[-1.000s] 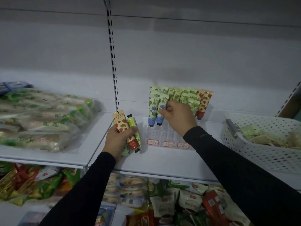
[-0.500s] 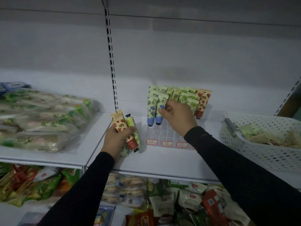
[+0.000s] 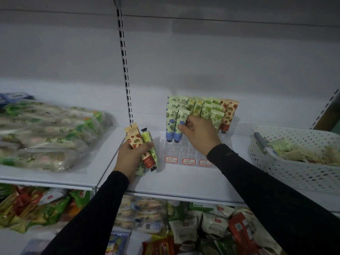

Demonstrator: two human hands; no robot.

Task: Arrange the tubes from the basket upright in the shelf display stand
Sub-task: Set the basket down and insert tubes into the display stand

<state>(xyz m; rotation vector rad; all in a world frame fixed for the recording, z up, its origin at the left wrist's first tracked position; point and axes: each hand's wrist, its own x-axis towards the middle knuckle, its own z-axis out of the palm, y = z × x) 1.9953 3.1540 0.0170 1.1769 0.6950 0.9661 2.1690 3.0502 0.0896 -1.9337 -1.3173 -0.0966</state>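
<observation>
Little has been shifted since the earlier frame: the right hand (image 3: 199, 133) is still kept at mid-frame, fingertips pinching a blue-flowered tube (image 3: 181, 124) standing upright in the clear display stand (image 3: 176, 150). A bundle of tubes (image 3: 142, 144) is gripped by the left hand (image 3: 132, 155) left of centre. More tubes are held in the white basket (image 3: 287, 162) at right

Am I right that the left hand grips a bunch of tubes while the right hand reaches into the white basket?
Not quite. In the head view the left hand does grip a bunch of tubes, but the right hand is at the tubes in the stand, fingers on a blue-flowered one. The white basket sits untouched to the right.
</observation>
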